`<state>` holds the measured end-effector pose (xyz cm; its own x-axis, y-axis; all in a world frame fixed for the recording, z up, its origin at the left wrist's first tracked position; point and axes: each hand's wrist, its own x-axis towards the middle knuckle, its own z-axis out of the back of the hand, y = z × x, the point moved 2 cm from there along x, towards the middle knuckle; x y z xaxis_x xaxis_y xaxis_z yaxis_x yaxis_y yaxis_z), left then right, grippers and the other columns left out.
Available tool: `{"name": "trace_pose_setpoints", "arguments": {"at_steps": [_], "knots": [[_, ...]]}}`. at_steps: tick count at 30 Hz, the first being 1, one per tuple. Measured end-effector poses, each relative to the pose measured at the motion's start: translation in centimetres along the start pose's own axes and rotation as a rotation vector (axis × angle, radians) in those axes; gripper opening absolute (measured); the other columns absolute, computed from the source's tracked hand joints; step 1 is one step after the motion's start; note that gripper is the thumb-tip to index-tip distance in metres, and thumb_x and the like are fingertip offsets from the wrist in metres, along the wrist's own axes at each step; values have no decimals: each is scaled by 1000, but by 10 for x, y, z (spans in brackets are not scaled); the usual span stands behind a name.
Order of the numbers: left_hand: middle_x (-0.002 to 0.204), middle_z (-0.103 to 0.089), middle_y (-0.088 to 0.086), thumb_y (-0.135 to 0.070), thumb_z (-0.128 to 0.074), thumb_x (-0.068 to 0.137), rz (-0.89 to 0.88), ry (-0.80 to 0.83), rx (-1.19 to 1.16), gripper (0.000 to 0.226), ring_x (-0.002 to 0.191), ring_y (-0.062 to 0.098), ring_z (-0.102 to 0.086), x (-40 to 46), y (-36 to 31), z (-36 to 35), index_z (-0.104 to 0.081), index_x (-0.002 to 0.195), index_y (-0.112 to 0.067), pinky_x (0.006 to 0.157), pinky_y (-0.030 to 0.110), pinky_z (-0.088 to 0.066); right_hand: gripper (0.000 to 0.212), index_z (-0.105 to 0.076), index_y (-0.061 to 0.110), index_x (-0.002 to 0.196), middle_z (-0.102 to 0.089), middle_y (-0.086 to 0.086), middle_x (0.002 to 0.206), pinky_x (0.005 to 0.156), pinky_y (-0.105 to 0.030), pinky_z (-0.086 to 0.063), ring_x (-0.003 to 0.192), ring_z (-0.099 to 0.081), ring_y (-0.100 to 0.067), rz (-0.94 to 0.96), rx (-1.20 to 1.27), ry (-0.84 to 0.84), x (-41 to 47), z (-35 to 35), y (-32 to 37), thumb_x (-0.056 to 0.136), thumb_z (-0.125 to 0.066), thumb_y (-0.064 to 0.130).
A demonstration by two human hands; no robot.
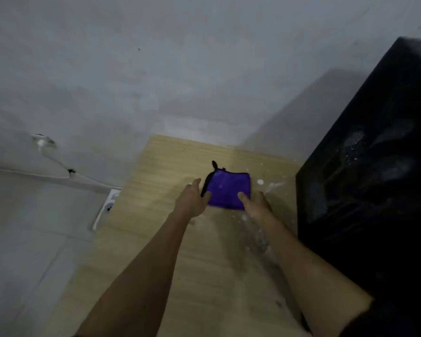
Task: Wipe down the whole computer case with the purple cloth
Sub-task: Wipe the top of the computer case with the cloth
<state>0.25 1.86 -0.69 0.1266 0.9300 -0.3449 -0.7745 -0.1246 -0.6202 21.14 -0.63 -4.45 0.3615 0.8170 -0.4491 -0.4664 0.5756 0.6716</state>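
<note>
The fingers (244, 197) of the right hand (257, 205) press flat on the near right corner of the purple cloth (226, 189), while the left hand (191, 199) touches its left edge with relaxed, straight fingers, grasping nothing. The folded cloth lies on the wooden worktop (170, 251), left of the black computer case (374, 178), apart from it.

No readable text anywhere here, honestly. The purple cloth (226, 189) has a black edge and a little loop, maybe a tag up there, but it's too blurry to say. The black computer case (374, 166) shows no logo or label I can make out. The counter (156, 239) carries no print either.
</note>
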Motion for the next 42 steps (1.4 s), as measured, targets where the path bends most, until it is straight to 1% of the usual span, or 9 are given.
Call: {"name": "trace_pose_setpoints", "arguments": {"at_steps": [8,18,22,24,26,28,33,38,42], "knots": [[125,-61,23,-37,-53,101,166,-24,-139,46,120,39,-56,13,5,-22,-49,127,1,96,39,-45,52,-52,-1,136,-60,-20,135,84,-33,-46,119,-61,-36,-175,86,-34,8,-11,26,98,-62,33],[123,-53,28,-22,-51,99,164,-110,-263,35,96,28,-48,1,-7,-7,-58,121,4,88,30,-39,46,-51,8,142,-57,-14,139,107,-41,-47,124,-56,-34,-20,151,28,-1,21,71,97,-58,17],[109,-65,24,-21,-53,94,96,-148,-429,21,100,35,-65,-12,-32,16,-59,100,-2,89,39,-51,45,-50,8,141,-55,-14,139,98,-43,-52,121,-57,-35,54,105,44,-23,53,115,97,-54,6],[104,-65,17,-16,-50,95,84,-164,-580,12,89,33,-71,-21,-51,33,-54,96,-5,74,32,-55,45,-49,8,142,-53,-16,138,94,-50,-56,112,-58,-36,80,104,60,-35,74,141,97,-50,3],[104,-64,14,-10,-46,99,54,-209,-666,8,77,26,-72,-34,-73,55,-52,101,-4,50,21,-44,40,-52,6,138,-52,-18,137,94,-52,-56,100,-57,-34,94,84,65,-50,102,170,98,-48,3],[104,-64,8,-11,-46,100,26,-226,-741,8,71,15,-69,-44,-97,76,-53,102,-7,45,18,-36,34,-54,5,132,-53,-18,132,94,-48,-57,89,-55,-29,94,82,55,-68,132,202,99,-48,4],[104,-69,2,-28,-51,100,-28,-145,-780,25,79,13,-67,-84,-178,125,-57,117,-11,65,28,-42,17,-52,5,115,-52,-11,94,97,-44,-56,82,-54,-23,211,-20,28,-135,228,284,100,-48,8],[113,-61,5,-37,-58,94,-157,-205,-697,26,96,21,-62,-122,-260,153,-54,111,-18,70,32,-40,27,-54,7,123,-60,-14,113,81,-42,-58,102,-62,-27,362,-51,52,-188,319,325,96,-51,8],[142,-48,7,-37,-59,97,-367,-347,-745,57,118,19,-51,-146,-323,170,-38,146,-16,91,32,-42,37,-60,16,130,-63,-11,121,75,-37,-57,100,-63,-25,473,-123,144,-224,380,323,95,-50,9]]}}
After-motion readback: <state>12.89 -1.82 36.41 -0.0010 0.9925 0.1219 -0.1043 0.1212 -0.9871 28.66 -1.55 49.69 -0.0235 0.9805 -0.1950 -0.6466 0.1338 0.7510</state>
